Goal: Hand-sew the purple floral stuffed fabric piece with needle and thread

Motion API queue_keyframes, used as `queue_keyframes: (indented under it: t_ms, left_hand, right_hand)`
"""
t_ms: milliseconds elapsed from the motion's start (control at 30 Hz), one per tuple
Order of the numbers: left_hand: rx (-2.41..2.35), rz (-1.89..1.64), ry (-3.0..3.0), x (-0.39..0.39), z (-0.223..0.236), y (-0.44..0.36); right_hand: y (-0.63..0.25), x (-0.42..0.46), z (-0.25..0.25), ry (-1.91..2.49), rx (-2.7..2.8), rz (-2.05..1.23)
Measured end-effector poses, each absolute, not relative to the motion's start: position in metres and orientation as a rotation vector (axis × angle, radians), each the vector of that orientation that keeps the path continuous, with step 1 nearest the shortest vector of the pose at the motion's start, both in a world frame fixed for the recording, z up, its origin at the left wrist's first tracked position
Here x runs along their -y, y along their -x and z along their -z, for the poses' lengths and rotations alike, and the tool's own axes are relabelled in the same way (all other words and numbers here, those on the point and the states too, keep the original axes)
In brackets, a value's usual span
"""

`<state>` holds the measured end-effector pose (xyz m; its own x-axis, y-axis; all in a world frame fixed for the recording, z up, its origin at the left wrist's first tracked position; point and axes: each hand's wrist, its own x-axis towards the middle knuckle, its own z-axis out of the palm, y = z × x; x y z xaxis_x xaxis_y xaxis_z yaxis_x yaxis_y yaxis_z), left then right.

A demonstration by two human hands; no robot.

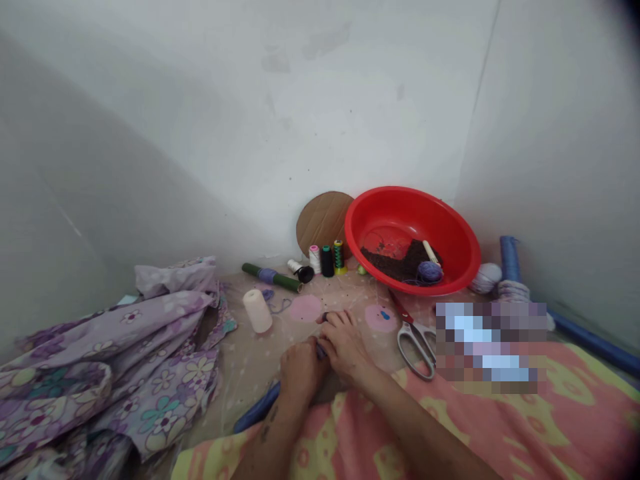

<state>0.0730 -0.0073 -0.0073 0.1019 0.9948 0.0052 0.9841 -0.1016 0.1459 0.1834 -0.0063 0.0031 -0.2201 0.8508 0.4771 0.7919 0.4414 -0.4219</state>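
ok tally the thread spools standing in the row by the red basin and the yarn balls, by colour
pink and white thread spool: 1
dark thread spool: 1
green and yellow thread spool: 1
purple yarn ball: 1
pale yarn ball: 1
total: 5

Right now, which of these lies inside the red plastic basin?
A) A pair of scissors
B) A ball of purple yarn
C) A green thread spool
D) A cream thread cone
B: the ball of purple yarn sits inside the red plastic basin, while the pair of scissors lies outside it.
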Motion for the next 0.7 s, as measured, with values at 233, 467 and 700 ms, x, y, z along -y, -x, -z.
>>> queue_keyframes:
  t_ms: [233,467,700]
  left_hand:
    - [-1.991,-0.184,-2.256,0.007,0.007,-0.071]
    - [-1.995,-0.21,-2.223,0.007,0.006,-0.071]
    - [-1.974,-0.212,-2.193,0.005,0.008,-0.07]
  right_hand:
    - [-0.192,-0.003,-0.002,1.154,1.484,-0.512]
    - [-0.224,-0.012,-0.016,0.757,0.881,-0.923]
    - [-0.28,-0.007,-0.036,0.852,0.71,-0.278]
